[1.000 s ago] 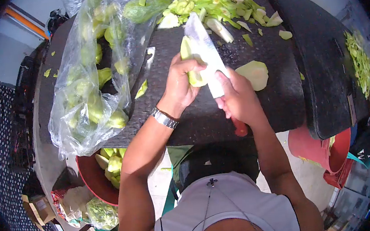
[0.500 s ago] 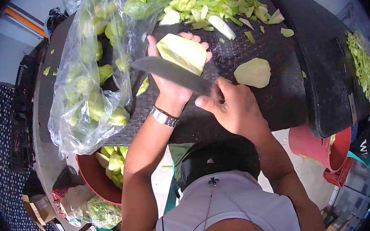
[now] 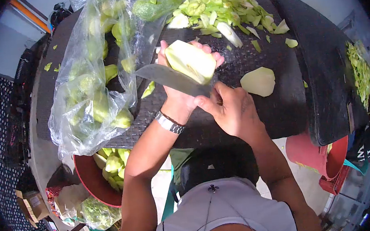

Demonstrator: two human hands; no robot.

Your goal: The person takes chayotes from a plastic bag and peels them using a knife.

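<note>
My left hand point(image 3: 178, 100) is palm up, its thumb and fingers curled around a peeled, pale green chayote piece point(image 3: 189, 58). My right hand point(image 3: 234, 110) grips a wide-bladed knife point(image 3: 168, 80); its fingers hide the handle. The blade lies across the near side of the chayote, over my left palm, tip pointing left. Whether the edge touches the chayote I cannot tell. Right of my hands, a flat pale chayote piece point(image 3: 258, 82) rests on the dark woven tabletop point(image 3: 159, 128).
A clear plastic bag point(image 3: 70, 134) of chayotes spreads over the left side. Green peelings point(image 3: 224, 13) are heaped at the back, beside an unpeeled chayote point(image 3: 153, 7). A red tub point(image 3: 87, 185) of peeled chayotes stands below left, a red bucket point(image 3: 305, 154) below right. A black chair point(image 3: 321, 59) borders the right.
The view has shifted slightly. My left hand and the chayote have tilted a little, and the knife blade sits nearer the chayote's lower edge, less blurred than before.
</note>
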